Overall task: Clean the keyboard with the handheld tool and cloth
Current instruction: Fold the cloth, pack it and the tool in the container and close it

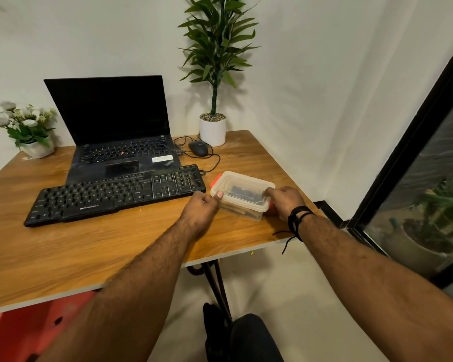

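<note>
The keyboard (115,194) is a black full-size board with a number pad at its right end and a small white brand mark on its front edge. It lies at a slant on the wooden table (63,244), its left end nearer the person, its far edge just in front of an open black laptop (115,131) whose screen is dark. Pale specks and dust show on the laptop's palm rest.

Just right of the keyboard's number pad sits a clear plastic container (242,194) with a translucent lid and orange clips at its ends; something dark shows through the lid, too blurred to identify. Behind it a black mouse (198,148) rests with its cable looped on the tabletop, beside a tall leafy plant in a white pot (213,129). A small pot of white flowers (28,129) stands at the table's far left corner. The walls are white, and a black-framed glass door (429,152) runs along the right.

The left hand (202,207) grips the container's left end, thumb pressed on the lid's edge, fingers curled below. The right hand (284,201), with black cords round its wrist, holds the right end, fingers curled over the lid's rim.
</note>
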